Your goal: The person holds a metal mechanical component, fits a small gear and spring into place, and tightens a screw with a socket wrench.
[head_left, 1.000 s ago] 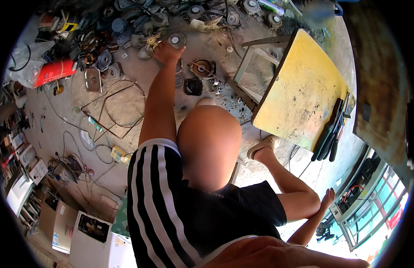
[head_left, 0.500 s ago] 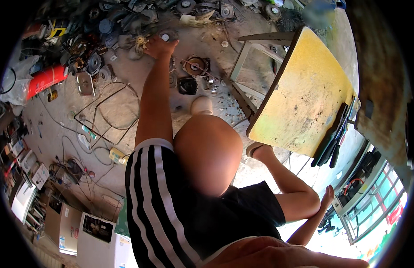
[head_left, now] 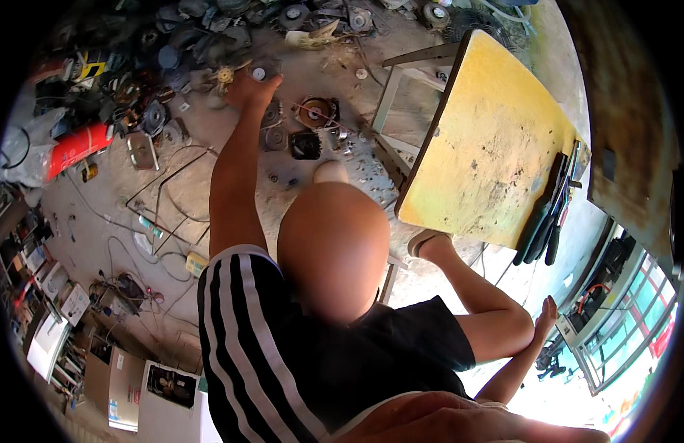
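My left arm reaches far forward over the floor. Its hand (head_left: 249,92) is closed around a dark motor part with a white disc (head_left: 259,74) on top, thumb out to the right; my fingers are partly hidden behind the hand. Touching or close beside the fingertips is a part with a brass-coloured centre (head_left: 225,75). Nearer me, two round grey plates (head_left: 275,137), a copper-wound coil (head_left: 315,113) and a black square part (head_left: 306,145) lie on the concrete. My right hand (head_left: 546,317) rests beside my bent right knee, fingers stretched out, holding nothing.
A small table with a worn yellow top (head_left: 489,148) stands to the right, several dark-handled tools (head_left: 541,221) along its edge. Scrap motor parts (head_left: 201,37) heap up at the back. Left are a red cylinder (head_left: 80,150), a bent wire frame (head_left: 172,192), cables and cardboard boxes (head_left: 113,384).
The whole view has shifted slightly, so the table and floor parts sit a little further left. My left hand stays at the same motor part; my right hand keeps its place by the knee.
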{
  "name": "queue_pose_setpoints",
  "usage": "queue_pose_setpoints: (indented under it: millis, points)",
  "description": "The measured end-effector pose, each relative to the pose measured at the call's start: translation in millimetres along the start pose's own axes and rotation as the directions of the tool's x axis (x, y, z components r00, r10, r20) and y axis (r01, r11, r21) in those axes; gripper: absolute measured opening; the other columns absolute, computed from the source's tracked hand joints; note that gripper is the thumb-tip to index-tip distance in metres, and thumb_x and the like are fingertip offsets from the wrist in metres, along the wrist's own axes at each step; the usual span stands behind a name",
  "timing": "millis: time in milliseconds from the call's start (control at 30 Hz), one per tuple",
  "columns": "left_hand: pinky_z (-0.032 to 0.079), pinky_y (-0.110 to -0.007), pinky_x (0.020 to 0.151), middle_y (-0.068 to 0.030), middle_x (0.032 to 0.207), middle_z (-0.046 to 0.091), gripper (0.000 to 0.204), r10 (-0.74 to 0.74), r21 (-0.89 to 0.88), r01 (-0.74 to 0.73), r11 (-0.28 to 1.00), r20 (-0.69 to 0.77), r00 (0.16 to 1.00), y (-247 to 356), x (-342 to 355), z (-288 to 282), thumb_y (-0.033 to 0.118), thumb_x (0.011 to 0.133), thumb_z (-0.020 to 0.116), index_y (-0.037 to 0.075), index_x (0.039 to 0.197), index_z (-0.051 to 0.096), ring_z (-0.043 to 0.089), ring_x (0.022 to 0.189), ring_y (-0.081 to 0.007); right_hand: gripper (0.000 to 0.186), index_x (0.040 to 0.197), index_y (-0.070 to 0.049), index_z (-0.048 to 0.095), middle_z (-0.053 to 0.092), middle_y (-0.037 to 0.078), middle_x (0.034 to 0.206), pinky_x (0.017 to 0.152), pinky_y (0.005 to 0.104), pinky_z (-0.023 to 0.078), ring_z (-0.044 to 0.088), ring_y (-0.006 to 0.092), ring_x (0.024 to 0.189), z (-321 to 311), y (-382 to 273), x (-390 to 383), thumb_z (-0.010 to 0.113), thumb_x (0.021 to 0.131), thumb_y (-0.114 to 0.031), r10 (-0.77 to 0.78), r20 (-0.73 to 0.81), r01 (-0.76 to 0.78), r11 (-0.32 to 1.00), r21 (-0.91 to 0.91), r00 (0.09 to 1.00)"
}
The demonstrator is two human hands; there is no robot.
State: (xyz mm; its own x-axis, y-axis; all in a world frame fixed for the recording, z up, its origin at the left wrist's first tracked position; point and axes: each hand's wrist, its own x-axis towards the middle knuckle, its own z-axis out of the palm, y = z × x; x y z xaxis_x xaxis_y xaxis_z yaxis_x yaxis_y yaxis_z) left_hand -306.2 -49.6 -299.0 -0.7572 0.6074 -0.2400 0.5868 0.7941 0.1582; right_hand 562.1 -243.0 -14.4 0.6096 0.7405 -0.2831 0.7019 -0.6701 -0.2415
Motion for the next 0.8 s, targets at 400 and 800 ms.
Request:
queue_pose_setpoints:
  millis: [400, 800]
  points:
    - [0.020, -0.052, 0.113, -0.0040, 0.140, 0.051, 0.086, 0.321, -0.755, 0.590, 0.285, 0.655, 0.684, -59, -100, -155, 0.068, 0.077, 0.064, 0.015, 0.142, 0.045, 0.041, 0.133, -0.0212, 0.051, 0.138, -0.020, 0.054, 0.053, 0.007, 0.142, 0.104, 0.0482, 0.030, 0.044, 0.0214, 0.135, 13, 11, -16, 0.059, 0.092, -0.042, 0.147, 0.063, -0.159, 0.904, 0.396, 0.987]
    - [0.033, -0.050, 0.107, -0.0090, 0.125, 0.058, 0.085, 0.747, -0.775, 0.604, 0.184, 0.510, 0.427, 61, -148, -293, 0.067, 0.071, 0.073, 0.006, 0.127, 0.054, 0.050, 0.118, -0.0248, 0.037, 0.122, 0.004, 0.061, 0.067, 0.015, 0.119, 0.098, 0.0335, 0.047, 0.063, 0.0221, 0.110, 49, -8, 11, 0.062, 0.095, -0.020, -0.321, -0.263, 0.399, 0.851, 0.342, 0.910]
